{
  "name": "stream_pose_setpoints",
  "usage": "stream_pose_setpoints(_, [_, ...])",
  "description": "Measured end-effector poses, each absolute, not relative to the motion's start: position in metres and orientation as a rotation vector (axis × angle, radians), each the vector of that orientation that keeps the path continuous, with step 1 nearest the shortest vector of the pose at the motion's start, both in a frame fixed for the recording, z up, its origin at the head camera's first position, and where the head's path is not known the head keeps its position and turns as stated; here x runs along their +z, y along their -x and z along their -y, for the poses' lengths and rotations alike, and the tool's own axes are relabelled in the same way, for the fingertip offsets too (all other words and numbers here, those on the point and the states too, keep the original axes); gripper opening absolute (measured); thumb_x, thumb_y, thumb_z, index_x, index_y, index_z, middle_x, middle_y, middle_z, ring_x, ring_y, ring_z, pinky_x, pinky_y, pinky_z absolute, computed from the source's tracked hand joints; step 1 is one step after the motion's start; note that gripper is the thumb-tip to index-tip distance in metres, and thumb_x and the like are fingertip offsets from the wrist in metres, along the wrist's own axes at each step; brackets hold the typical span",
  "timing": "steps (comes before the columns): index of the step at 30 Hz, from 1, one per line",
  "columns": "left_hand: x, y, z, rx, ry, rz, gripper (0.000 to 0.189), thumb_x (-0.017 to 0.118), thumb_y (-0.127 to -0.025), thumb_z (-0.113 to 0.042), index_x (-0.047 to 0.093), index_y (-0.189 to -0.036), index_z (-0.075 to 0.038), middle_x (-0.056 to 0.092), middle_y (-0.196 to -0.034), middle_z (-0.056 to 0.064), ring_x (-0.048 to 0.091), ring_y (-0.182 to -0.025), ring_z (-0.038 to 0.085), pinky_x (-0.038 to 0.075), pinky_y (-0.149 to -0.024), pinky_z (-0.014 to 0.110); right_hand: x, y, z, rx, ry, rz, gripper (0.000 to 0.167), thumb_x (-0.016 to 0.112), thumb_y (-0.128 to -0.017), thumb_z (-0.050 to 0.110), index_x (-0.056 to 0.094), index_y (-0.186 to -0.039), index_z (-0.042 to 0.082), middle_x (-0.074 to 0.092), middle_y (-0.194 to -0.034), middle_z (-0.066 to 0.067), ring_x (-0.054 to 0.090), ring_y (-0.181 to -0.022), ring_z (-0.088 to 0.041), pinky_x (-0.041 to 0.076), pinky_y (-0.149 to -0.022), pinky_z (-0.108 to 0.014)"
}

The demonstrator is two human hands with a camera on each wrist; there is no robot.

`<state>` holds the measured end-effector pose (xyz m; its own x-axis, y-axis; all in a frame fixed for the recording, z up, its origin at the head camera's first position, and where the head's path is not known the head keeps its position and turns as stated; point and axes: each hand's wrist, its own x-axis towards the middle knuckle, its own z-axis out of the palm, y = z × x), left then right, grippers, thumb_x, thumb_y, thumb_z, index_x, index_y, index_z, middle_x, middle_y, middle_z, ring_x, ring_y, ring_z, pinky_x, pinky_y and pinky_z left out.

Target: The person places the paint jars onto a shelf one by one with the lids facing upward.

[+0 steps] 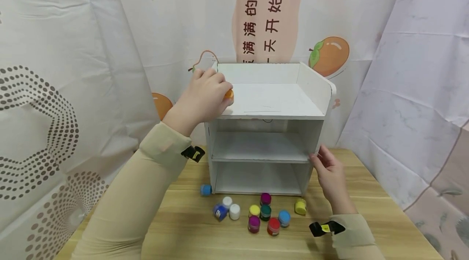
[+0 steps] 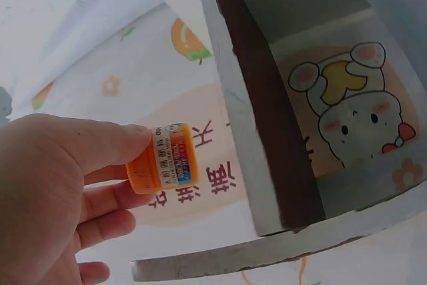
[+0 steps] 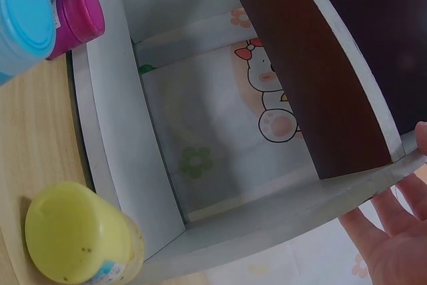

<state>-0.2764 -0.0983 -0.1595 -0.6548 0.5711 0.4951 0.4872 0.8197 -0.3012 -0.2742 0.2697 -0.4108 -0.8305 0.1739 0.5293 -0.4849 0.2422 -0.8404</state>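
Observation:
My left hand (image 1: 205, 93) pinches a small orange paint jar (image 2: 163, 161) between thumb and fingers. In the head view it is raised over the left side of the white shelf unit's (image 1: 271, 97) top board, and the orange jar is mostly hidden behind the fingers. Low on the other side, my right hand (image 1: 329, 170) holds the unit's right side panel near the middle shelf. Its thumb lies at the front edge, with the fingers (image 3: 393, 215) along the outer face. The two lower compartments hold no jars.
Several paint jars stand or lie on the wooden table (image 1: 190, 235) before the unit: a red jar (image 1: 273, 226), a dark green jar (image 1: 265, 212), a white jar (image 1: 234, 212), a tilted dark blue jar (image 1: 220, 212), a yellow jar (image 1: 300, 206) and others. A printed curtain (image 1: 176, 27) hangs behind.

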Motion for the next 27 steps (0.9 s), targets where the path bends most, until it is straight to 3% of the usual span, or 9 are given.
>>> stream_pose_setpoints(10, [-0.155,0.290,0.099,0.291,0.733,2.559,0.017,0.060,-0.100,-0.031,0.069,-0.098,-0.017,0.058,-0.100,0.001,0.045,-0.108,0.027,0.031,-0.104,0.048,-0.410,0.274,-0.269,1.623,-0.295,2.005,0.049,0.060,-0.104,0.011,0.050,-0.151,0.011,0.054,-0.145,-0.016,0.058,-0.118,-0.005,0.049,-0.091,-0.015])
stream_pose_setpoints(16, [-0.159,0.296,0.101,0.328,0.720,2.568,0.018,0.061,-0.098,-0.031,0.071,-0.102,-0.016,0.060,-0.101,0.002,0.046,-0.111,0.027,0.030,-0.105,0.049,-0.410,0.274,-0.270,1.622,-0.307,2.010,0.049,0.060,-0.104,0.012,0.049,-0.152,0.011,0.053,-0.146,-0.017,0.058,-0.118,-0.005,0.049,-0.091,-0.015])
stream_pose_setpoints(21, [-0.161,0.301,0.098,0.332,0.707,2.582,0.017,0.058,-0.098,-0.028,0.071,-0.097,-0.017,0.060,-0.096,0.000,0.047,-0.105,0.025,0.028,-0.106,0.049,-0.410,0.273,-0.270,1.638,-0.288,2.013,0.050,0.060,-0.104,0.013,0.048,-0.152,0.010,0.053,-0.147,-0.015,0.057,-0.118,-0.005,0.048,-0.091,-0.014])
stream_pose_setpoints(27, [-0.159,0.303,0.094,0.325,0.690,2.591,0.022,0.055,-0.100,-0.026,0.070,-0.086,-0.017,0.064,-0.082,-0.001,0.053,-0.093,0.024,0.032,-0.103,0.048,-0.408,0.271,-0.268,1.661,-0.288,1.996,0.049,0.060,-0.104,0.010,0.049,-0.151,0.009,0.051,-0.146,-0.022,0.058,-0.117,-0.006,0.049,-0.091,-0.014])
